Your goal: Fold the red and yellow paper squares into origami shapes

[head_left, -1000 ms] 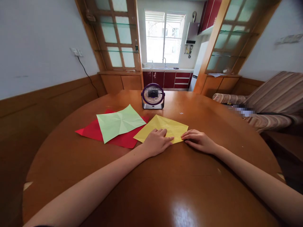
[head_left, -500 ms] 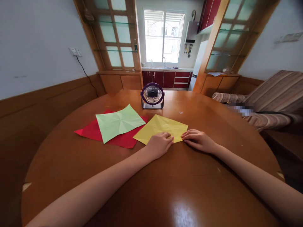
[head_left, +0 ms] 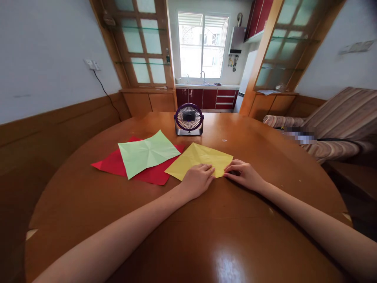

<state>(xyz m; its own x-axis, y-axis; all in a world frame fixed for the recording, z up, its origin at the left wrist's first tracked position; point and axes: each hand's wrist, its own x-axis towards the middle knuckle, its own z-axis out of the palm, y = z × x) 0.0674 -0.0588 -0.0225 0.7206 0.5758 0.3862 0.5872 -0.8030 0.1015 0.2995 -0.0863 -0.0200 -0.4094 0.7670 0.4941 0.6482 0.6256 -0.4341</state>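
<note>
A creased sheet of yellow paper (head_left: 198, 158) lies in front of me. My left hand (head_left: 198, 180) rests on its near part, fingers laid out flat and pressing it against the table. At the paper's right edge, my right hand (head_left: 243, 174) has thumb and forefinger curved together, the tips pinching the near right border. Left of the yellow sheet, a pale green sheet (head_left: 149, 152) with fold lines overlaps a red sheet (head_left: 159, 173). Part of the red one is hidden beneath the green.
The papers lie on a round wooden table (head_left: 188, 243). Behind them stands a small purple desk fan (head_left: 189, 118). A striped armchair (head_left: 338, 122) is at the right. Beyond the table are wooden cabinets (head_left: 147, 100) and a kitchen window (head_left: 203, 45).
My right thumb and fingers have drawn into a curved pinch at the yellow paper's edge, shifting slightly left. My left hand stays in place. The view has moved very slightly.
</note>
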